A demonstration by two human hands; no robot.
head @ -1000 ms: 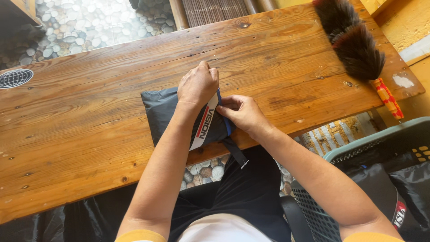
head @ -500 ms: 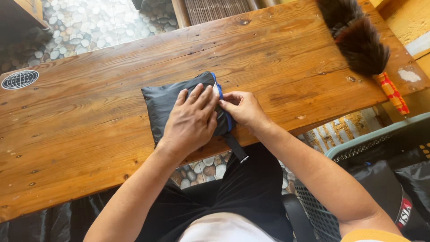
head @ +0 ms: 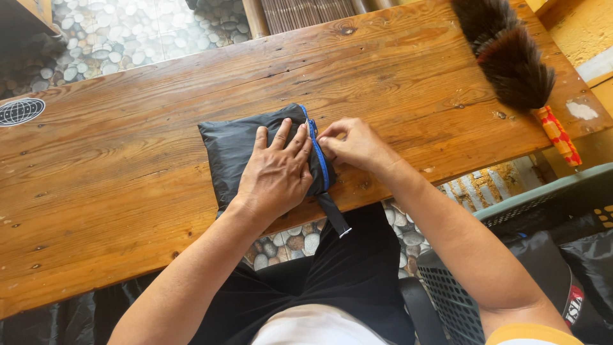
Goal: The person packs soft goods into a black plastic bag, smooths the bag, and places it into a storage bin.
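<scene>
At the frame's centre, on the wooden table (head: 128, 191), a dark folded pouch (head: 236, 150) is pressed flat under the open-palmed left hand (head: 278, 172). Its blue zipper (head: 317, 153) is pinched near the top by the right hand (head: 354, 144); folding appears finished, closing seemingly underway. A feather duster (head: 511, 57) lies upper right.

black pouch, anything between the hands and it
Nothing visible does. The left hand lies flat on the black pouch, pressing it to the table. The right hand pinches at the blue zipper along the pouch's edge. The feather duster lies well apart.
</scene>
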